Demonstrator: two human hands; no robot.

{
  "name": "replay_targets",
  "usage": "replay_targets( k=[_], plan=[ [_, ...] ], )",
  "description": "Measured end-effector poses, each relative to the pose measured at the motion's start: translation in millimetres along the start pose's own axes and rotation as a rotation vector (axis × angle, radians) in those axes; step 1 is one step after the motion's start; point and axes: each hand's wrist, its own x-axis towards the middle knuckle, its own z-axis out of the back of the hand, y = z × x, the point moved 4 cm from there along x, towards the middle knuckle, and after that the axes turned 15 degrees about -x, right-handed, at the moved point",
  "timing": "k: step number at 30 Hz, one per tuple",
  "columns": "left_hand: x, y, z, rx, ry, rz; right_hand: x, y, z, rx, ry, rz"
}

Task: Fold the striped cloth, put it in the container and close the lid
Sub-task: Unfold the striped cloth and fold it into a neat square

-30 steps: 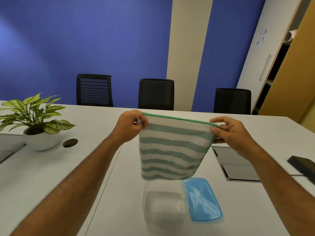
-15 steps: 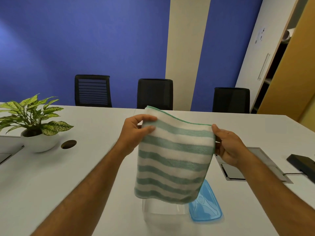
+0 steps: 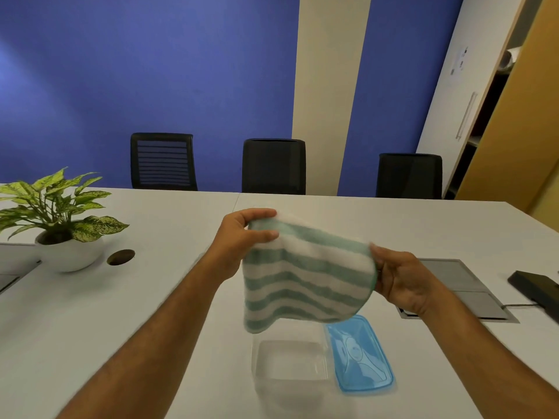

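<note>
The green-and-white striped cloth hangs in the air, folded over, above the table. My left hand pinches its upper left corner and my right hand grips its right edge. Below the cloth stands the clear plastic container, open, on the white table. Its blue lid lies flat on the table, touching the container's right side. The cloth's lower edge hides the lid's far end.
A potted plant in a white bowl sits at the left with a round cable hole beside it. A grey floor-box panel and a black device lie at the right. Three black chairs line the far side.
The cloth has come lower and tilted toward flat, its bottom swinging forward. My right hand dropped and turned palm up; my left hand stayed higher. The camera view shifted slightly.
</note>
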Motion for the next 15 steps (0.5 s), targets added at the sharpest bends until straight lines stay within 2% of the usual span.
replay_targets(
  k=[4,6,10,15],
  plan=[
    [-3,5,-1,0.012,0.167,0.117,-2,-5,-1,-0.052,0.055,0.019],
    [-3,4,2,0.063,0.152,0.117,-1,-9,0,-0.063,0.032,0.012],
    [-5,5,10,0.37,0.037,0.154,2,-13,5,-0.083,-0.039,-0.003],
    [-11,11,18,0.291,0.119,0.331,-2,-15,7,-0.079,-0.024,0.002]
  ],
)
